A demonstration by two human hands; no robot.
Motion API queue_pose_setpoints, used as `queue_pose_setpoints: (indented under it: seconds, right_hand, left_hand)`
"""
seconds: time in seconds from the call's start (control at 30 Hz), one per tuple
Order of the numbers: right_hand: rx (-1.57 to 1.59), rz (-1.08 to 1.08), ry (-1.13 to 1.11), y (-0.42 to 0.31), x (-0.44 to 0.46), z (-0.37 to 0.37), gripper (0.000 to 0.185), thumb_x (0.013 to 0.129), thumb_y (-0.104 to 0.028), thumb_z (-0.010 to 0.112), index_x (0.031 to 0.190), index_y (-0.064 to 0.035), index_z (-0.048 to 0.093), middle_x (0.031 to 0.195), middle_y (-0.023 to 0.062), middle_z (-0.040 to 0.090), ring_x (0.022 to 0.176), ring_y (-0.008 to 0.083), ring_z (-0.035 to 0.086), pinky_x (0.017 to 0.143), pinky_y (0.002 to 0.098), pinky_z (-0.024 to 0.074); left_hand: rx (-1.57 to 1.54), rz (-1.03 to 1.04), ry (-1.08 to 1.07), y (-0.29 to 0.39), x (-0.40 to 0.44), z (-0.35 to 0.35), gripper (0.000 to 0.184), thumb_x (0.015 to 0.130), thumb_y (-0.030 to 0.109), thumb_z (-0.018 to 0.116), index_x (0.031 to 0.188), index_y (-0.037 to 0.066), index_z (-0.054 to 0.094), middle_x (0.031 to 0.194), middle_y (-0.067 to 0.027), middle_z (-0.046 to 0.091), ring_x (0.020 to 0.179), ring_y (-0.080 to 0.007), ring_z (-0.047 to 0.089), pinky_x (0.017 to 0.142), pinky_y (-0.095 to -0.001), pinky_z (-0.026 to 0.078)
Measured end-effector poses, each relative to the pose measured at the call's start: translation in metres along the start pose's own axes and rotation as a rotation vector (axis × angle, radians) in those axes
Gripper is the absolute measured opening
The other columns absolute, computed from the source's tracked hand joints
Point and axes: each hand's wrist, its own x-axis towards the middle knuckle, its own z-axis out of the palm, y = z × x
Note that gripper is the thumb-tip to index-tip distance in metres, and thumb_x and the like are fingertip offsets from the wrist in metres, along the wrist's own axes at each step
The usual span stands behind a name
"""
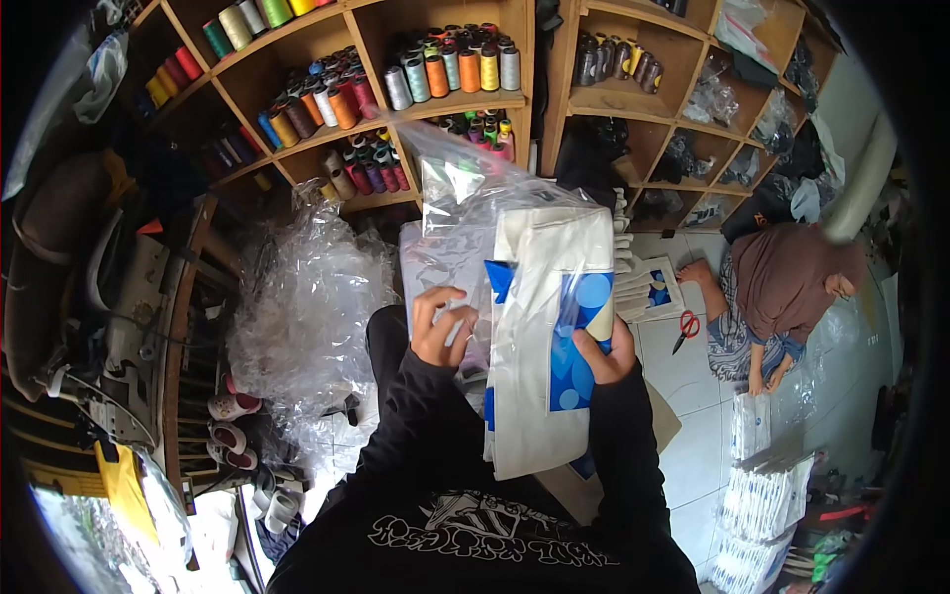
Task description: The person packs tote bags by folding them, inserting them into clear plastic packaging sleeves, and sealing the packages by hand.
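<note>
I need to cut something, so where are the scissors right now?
In the head view, the scissors lie on the floor, right of your right hand and left of the co-worker, near the folded cloth there.

From the cloth [524, 396], spools [435, 76] stand in the shelf [460, 103] at eleven o'clock, a plastic heap [297, 327] lies at nine, scissors [690, 324] on the floor [693, 396] at three, another person [792, 277] beyond, packet stacks [762, 505] at four.

Wooden cubbyhole shelves [606, 97] with thread cones [435, 76] border a white tiled floor [683, 371]; daylight [79, 525] glares at lower left.
</note>
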Motion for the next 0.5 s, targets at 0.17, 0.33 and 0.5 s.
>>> queue_pose_setpoints:
  seconds: [0.17,0.33,0.5]
  right_hand:
    - [-0.007,-0.052,0.018,0.001,-0.001,0.013,0.035,0.076,-0.009,0.062,0.108,0.003,0.051,0.093,0.0089,0.06,0.084,0.0152,0.055,0.078,0.0261,0.0422]
    - [-0.276,-0.101,0.093,-0.017,-0.013,0.028,0.036,0.076,-0.012,0.064,0.106,0.0007,0.05,0.091,0.0146,0.059,0.082,0.0226,0.06,0.073,0.0277,0.0444]
    - [-0.582,-0.217,0.12,-0.017,-0.038,0.055,0.04,0.074,-0.012,0.064,0.109,0.002,0.048,0.093,0.0189,0.057,0.082,0.0323,0.058,0.072,0.0329,0.0453]
  left_hand:
    - [-0.086,0.035,-0.187,-0.001,-0.012,-0.006,0.034,0.057,-0.006,0.06,0.09,0.004,0.056,0.107,-0.014,0.051,0.102,-0.0303,0.049,0.086,-0.0374,0.039]
    - [-1.108,-0.622,0.086,-0.054,-0.025,-0.013,0.049,0.072,0.01,0.059,0.116,-0.002,0.042,0.119,-0.014,0.044,0.118,-0.0267,0.039,0.097,-0.0376,0.03]
    - [-1.146,-0.473,-0.146,-0.043,-0.014,-0.028,0.106,0.058,0.056,0.073,0.13,-0.004,0.023,0.128,-0.0203,0.036,0.117,-0.031,0.04,0.097,-0.0416,0.033]
